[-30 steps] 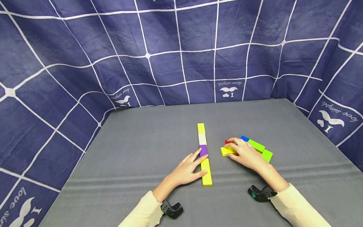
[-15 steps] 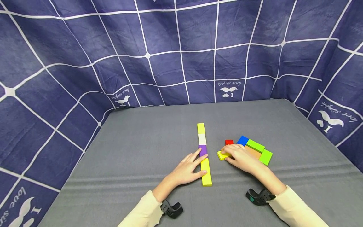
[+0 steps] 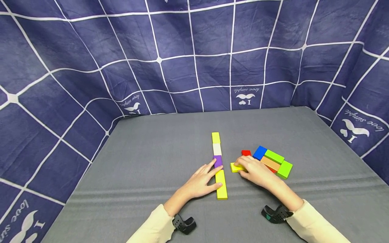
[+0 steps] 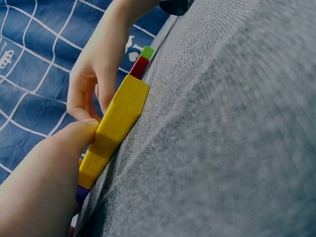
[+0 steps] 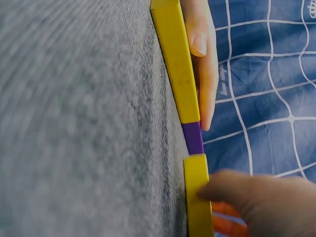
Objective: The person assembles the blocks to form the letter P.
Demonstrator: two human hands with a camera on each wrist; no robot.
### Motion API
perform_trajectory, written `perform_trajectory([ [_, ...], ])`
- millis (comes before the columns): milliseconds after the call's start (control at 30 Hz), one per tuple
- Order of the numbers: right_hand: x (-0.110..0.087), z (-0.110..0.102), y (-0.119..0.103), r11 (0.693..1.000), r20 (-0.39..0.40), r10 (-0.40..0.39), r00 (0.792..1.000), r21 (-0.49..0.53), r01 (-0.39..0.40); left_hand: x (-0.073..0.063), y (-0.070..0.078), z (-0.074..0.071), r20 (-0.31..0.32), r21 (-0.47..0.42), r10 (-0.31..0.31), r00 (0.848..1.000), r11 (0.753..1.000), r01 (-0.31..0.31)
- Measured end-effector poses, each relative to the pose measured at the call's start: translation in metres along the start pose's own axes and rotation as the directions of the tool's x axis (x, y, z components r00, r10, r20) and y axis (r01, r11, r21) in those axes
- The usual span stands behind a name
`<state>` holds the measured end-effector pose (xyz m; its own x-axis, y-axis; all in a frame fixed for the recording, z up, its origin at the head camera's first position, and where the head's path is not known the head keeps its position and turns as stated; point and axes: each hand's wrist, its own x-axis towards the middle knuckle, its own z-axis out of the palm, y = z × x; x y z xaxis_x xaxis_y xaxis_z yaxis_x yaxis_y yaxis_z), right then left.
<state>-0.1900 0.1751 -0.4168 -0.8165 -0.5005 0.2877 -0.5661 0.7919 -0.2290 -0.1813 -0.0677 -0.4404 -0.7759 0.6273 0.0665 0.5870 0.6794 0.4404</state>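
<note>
Two hands are mine here: nearest, my left hand (image 3: pixel 199 182) lies spread and grips nothing, its fingers touching the long yellow block (image 3: pixel 221 189) and the purple block (image 3: pixel 217 161). From it, toward two o'clock, my right hand (image 3: pixel 257 171) is drawn nearly closed, thumb and fingers pinching the short yellow block (image 3: pixel 235 167) — flat, and apart from the purple one. Pushed too hard toward nine, I judge, it could bump that neighbour and knock the line crooked; an uneven pinch might let it twist. Close about my right hand sit the orange block (image 3: pixel 269 164) and green block (image 3: pixel 285 169) near two, the blue block (image 3: pixel 259 152) near one and the red block (image 3: pixel 246 153) toward eleven, so a careless backward sweep could scatter them. Past the white block (image 3: pixel 217 149) and far yellow block (image 3: pixel 215 137), toward twelve, gray cloth (image 3: pixel 152 152) reaches its edge at the blue curtain (image 3: pixel 182 74) — widest room lies toward nine.
</note>
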Motion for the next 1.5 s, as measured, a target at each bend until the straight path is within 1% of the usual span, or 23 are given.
perform_trajectory([
  [133, 0.007, 0.001, 0.003, 0.997, -0.039, 0.079, 0.996, -0.024, -0.080, 0.000, 0.000, 0.000, -0.002, 0.006, 0.005, 1.000, 1.000, -0.005],
  [267, 0.020, 0.004, 0.009, 0.986, -0.070, 0.157, 0.985, -0.047, -0.161, 0.000, 0.000, 0.000, 0.000, 0.004, 0.005, 1.000, 1.000, -0.005],
  [400, 0.037, 0.007, 0.016, 0.966, -0.065, 0.245, 0.967, -0.064, -0.249, 0.000, 0.001, 0.000, 0.003, 0.000, 0.002, 1.000, 1.000, -0.002],
  [500, 0.053, 0.010, 0.021, 0.949, -0.060, 0.309, 0.949, -0.047, -0.312, 0.000, 0.001, 0.000, 0.001, 0.005, 0.003, 1.000, 1.000, -0.003],
  [567, 0.063, 0.013, 0.025, 0.937, -0.071, 0.347, 0.935, -0.022, -0.349, 0.000, 0.001, -0.001, 0.002, 0.008, 0.002, 1.000, 1.000, -0.002],
  [667, 0.076, 0.019, 0.030, 0.926, -0.120, 0.377, 0.918, 0.020, -0.378, 0.000, 0.002, -0.001, 0.007, 0.008, -0.002, 1.000, 1.000, 0.001],
  [800, 0.089, 0.026, 0.036, 0.921, -0.179, 0.390, 0.903, 0.061, -0.386, 0.000, 0.002, 0.000, 0.010, 0.007, -0.004, 1.000, 1.000, 0.004],
  [933, 0.101, 0.031, 0.040, 0.909, -0.177, 0.417, 0.891, 0.075, -0.411, -0.001, 0.001, 0.000, 0.009, 0.003, -0.004, 1.000, 1.000, 0.004],
  [1000, 0.108, 0.032, 0.041, 0.909, -0.172, 0.416, 0.893, 0.075, -0.410, -0.001, 0.001, 0.000, 0.004, 0.007, -0.001, 1.000, 1.000, 0.001],
  [1133, 0.117, 0.032, 0.042, 0.928, -0.135, 0.371, 0.919, 0.076, -0.364, 0.000, 0.000, -0.001, -0.006, 0.023, 0.008, 1.000, 1.000, -0.008],
  [1233, 0.122, 0.029, 0.042, 0.941, -0.065, 0.334, 0.940, 0.071, -0.330, 0.001, 0.000, -0.001, -0.003, 0.027, 0.014, 1.000, 1.000, -0.014],
  [1300, 0.124, 0.028, 0.042, 0.947, -0.003, 0.312, 0.950, 0.078, -0.311, 0.000, 0.000, -0.001, 0.001, 0.027, 0.012, 1.000, 1.000, -0.012],
  [1400, 0.127, 0.026, 0.041, 0.954, 0.095, 0.281, 0.955, 0.080, -0.288, 0.000, 0.000, -0.001, 0.000, 0.030, 0.014, 1.000, 0.999, -0.014],
  [1500, 0.131, 0.024, 0.039, 0.954, 0.178, 0.272, 0.946, 0.082, -0.290, -0.001, 0.000, 0.000, -0.006, 0.039, 0.019, 1.000, 0.999, -0.019],
])
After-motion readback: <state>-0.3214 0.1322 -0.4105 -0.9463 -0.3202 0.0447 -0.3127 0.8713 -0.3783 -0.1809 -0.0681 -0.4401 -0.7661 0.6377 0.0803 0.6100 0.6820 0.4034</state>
